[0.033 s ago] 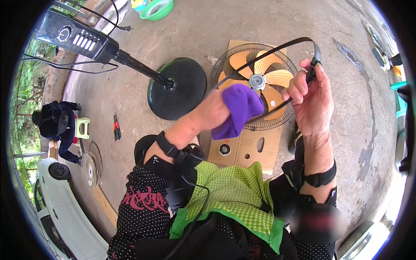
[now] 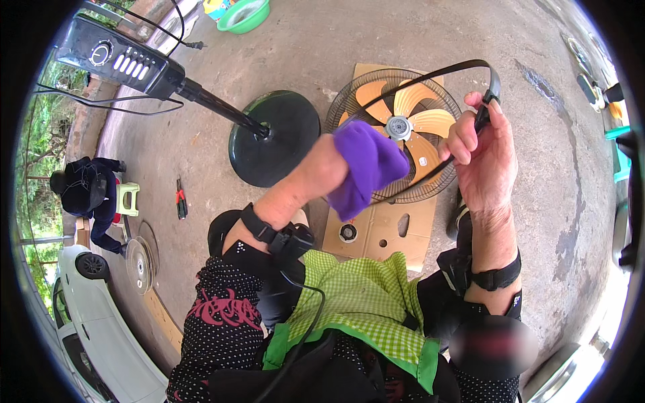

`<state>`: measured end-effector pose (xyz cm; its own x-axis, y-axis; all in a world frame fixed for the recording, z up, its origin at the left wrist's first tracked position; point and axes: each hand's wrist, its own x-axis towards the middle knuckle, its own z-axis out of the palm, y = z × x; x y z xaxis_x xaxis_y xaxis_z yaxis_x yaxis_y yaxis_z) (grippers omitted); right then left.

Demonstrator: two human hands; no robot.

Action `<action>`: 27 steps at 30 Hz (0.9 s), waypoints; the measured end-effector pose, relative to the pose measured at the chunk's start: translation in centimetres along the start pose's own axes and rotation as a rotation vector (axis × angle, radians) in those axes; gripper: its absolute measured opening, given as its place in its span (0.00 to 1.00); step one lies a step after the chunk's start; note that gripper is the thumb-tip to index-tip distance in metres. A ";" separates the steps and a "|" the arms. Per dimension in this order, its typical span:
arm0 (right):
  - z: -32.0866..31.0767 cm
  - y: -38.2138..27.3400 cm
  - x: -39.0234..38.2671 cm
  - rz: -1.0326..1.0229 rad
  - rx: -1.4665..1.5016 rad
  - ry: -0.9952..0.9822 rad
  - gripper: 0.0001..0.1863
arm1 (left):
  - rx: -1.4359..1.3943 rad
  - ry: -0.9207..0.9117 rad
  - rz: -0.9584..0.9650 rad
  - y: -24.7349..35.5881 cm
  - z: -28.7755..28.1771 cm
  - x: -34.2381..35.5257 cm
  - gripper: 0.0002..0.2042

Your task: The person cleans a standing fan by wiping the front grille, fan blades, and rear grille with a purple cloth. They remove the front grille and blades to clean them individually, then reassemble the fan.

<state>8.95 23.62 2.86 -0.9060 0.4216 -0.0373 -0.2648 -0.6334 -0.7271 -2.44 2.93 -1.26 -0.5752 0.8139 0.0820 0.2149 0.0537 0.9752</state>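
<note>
My right hand (image 2: 485,151) is closed around a thin black hoop (image 2: 463,65), gripping it at a dark clip-like piece. The hoop is held up above the fan and crosses over its face. A purple cloth (image 2: 369,164) is bunched in my left hand (image 2: 322,168) against the lower left part of the hoop; the fingers are hidden by the cloth. Beneath them lies a fan head with orange blades (image 2: 430,123) in a round black wire guard (image 2: 334,101).
Cardboard (image 2: 420,245) lies under the fan head. To its left stand a round black base (image 2: 295,151) and a pole with a control box (image 2: 121,62). Pliers (image 2: 181,201) lie on the concrete. Farther left, another person (image 2: 87,191) sits near a white car (image 2: 111,329). A green basin (image 2: 248,20) is at the top.
My left hand and the purple cloth have shifted slightly, the cloth's lower edge a little farther down and right. The right hand stays nearly in place.
</note>
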 end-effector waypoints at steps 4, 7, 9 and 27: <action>0.5 0.0 -1.2 0.005 -0.338 -0.117 0.20 | -0.424 0.227 0.082 -0.1 -1.1 1.3 0.31; 0.9 1.0 -2.0 0.186 -0.451 -0.316 0.18 | -0.808 0.433 -0.019 0.4 -1.0 1.3 0.30; 1.2 1.9 -2.4 0.286 -0.477 -0.361 0.13 | -0.575 0.094 0.049 1.1 -1.5 1.3 0.26; 1.9 4.3 -2.3 0.303 -0.645 -0.440 0.22 | -0.443 0.351 0.046 1.9 3.2 0.4 0.09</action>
<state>9.30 18.71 1.12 -0.9891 -0.0840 -0.1208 0.1309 -0.1265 -0.9833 0.21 5.23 -0.07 -0.8172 0.5645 0.1162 -0.0620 -0.2866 0.9560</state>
